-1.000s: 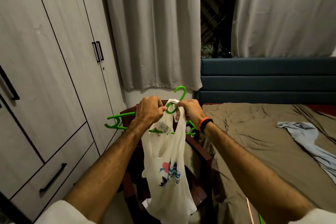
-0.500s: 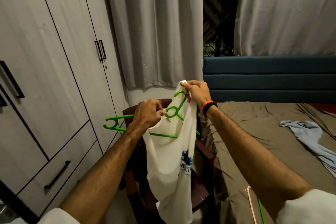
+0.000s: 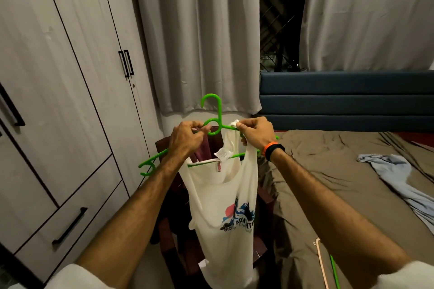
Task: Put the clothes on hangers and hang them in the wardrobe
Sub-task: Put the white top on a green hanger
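A: Head view. Where is the hanger?
B: The hanger (image 3: 215,124) is held up in front of the chair (image 3: 206,150), hook upright.
A: Left hand?
B: The left hand (image 3: 186,139) grips the hanger's left arm beside the ring, fingers curled round it.
A: Right hand?
B: The right hand (image 3: 254,131) pinches a strap of the vest (image 3: 223,206) against the hanger's right arm.
A: The vest?
B: It hangs below the hanger, over the chair (print facing the camera).
A: The wardrobe?
B: The wardrobe (image 3: 58,101) stands left of the chair, doors closed. A bed (image 3: 340,183) lies right of the chair.
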